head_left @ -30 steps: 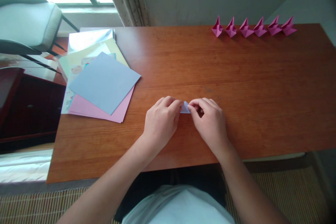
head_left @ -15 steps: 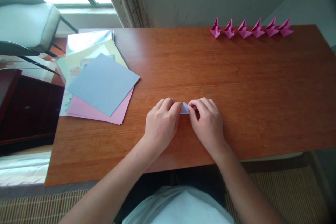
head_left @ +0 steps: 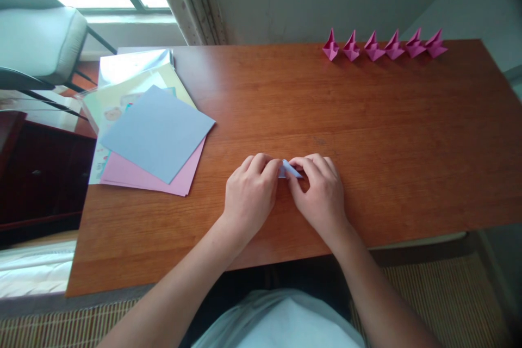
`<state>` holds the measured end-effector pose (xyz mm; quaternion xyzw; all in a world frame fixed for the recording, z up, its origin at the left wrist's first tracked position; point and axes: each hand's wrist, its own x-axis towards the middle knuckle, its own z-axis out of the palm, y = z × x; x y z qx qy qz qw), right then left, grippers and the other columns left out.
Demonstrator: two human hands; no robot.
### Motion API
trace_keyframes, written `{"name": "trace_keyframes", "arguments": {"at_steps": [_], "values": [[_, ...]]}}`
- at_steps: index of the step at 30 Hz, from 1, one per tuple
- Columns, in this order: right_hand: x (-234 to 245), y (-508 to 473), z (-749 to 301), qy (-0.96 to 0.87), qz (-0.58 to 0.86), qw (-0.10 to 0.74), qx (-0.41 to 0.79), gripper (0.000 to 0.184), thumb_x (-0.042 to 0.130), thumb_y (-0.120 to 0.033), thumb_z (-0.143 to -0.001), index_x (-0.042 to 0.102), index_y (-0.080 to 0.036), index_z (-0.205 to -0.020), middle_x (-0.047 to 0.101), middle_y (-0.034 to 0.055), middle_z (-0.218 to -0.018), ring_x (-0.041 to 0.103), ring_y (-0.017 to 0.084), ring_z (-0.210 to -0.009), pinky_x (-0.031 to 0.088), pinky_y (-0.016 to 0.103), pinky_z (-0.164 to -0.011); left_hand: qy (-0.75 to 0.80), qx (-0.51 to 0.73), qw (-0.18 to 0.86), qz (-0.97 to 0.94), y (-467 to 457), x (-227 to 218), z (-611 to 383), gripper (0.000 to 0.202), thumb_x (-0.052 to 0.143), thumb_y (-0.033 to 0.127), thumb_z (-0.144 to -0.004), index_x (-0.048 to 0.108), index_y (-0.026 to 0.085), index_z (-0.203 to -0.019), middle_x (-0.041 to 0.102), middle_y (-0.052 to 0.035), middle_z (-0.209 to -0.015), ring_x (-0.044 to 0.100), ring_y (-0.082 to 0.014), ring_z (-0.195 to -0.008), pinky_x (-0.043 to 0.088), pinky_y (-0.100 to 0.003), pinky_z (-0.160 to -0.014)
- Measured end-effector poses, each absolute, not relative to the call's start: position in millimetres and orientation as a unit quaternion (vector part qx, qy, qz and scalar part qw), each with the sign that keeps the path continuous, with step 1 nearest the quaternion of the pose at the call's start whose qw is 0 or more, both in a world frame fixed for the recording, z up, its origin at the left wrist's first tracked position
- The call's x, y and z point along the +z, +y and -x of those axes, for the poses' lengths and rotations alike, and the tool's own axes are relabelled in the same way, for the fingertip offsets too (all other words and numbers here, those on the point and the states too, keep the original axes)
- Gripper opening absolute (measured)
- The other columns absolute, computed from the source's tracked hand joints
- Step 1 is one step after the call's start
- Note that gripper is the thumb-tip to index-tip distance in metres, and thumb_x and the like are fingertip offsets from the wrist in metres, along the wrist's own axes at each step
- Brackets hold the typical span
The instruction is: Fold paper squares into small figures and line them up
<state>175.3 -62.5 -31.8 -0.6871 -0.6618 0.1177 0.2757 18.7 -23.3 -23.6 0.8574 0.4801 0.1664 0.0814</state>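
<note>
A small folded piece of light blue paper [head_left: 290, 168] lies on the wooden table [head_left: 367, 119] between my two hands. My left hand [head_left: 250, 193] is closed, its fingertips pinching the paper's left end. My right hand [head_left: 320, 193] is closed too, thumb and forefinger gripping the paper's right side, where a narrow blue flap pokes out. Most of the paper is hidden under my fingers.
A stack of square sheets, light blue sheet [head_left: 157, 133] over pink sheet [head_left: 142, 174] over printed ones, lies at the table's left. Several pink folded paper figures [head_left: 383, 46] stand in a row along the far right edge. A grey chair [head_left: 36, 38] stands beyond the left end.
My right fingers have drawn a narrow flap of the blue paper out to the right. The hands stay where they were; the view has shifted slightly.
</note>
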Motion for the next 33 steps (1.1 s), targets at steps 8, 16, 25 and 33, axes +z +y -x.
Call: {"name": "trace_keyframes", "arguments": {"at_steps": [8,16,25,33], "values": [[-31,-58,-173,-0.647,0.701,0.278,0.111,0.012,0.061,-0.029,-0.096,0.059,-0.024,-0.085,0.066,0.0046,-0.085,0.055,0.024,-0.084,0.042,0.037,-0.077,0.483,0.178,0.089,-0.853,-23,-25,-19,0.014,0.055,0.020,-0.099,0.068,0.023,-0.102,0.071,-0.0036,-0.099,0.063,-0.0203,-0.089,0.049,-0.032,-0.071],[-30,-54,-170,-0.637,0.716,0.265,0.104,0.018,0.060,-0.028,-0.097,0.057,-0.024,-0.080,0.065,0.0048,-0.085,0.054,0.024,-0.083,0.040,0.037,-0.075,0.486,0.177,0.096,-0.851,-23,-24,-19,0.014,0.054,0.019,-0.099,0.068,0.023,-0.100,0.071,-0.0037,-0.098,0.062,-0.0202,-0.088,0.048,-0.032,-0.071],[-30,-52,-166,-0.643,0.731,0.217,0.074,0.017,0.057,-0.029,-0.100,0.058,-0.023,-0.083,0.065,0.0075,-0.087,0.054,0.026,-0.086,0.038,0.037,-0.077,0.485,0.184,0.090,-0.851,-23,-25,-19,0.014,0.054,0.020,-0.100,0.068,0.023,-0.100,0.070,-0.0028,-0.096,0.062,-0.0201,-0.088,0.046,-0.031,-0.070],[-29,-52,-167,-0.652,0.727,0.201,0.074,0.016,0.055,-0.028,-0.100,0.056,-0.023,-0.084,0.064,0.0055,-0.087,0.054,0.025,-0.085,0.037,0.035,-0.076,0.481,0.187,0.069,-0.854,-22,-25,-20,0.015,0.054,0.021,-0.100,0.069,0.022,-0.101,0.070,-0.0027,-0.095,0.062,-0.0205,-0.086,0.048,-0.032,-0.070]]}}
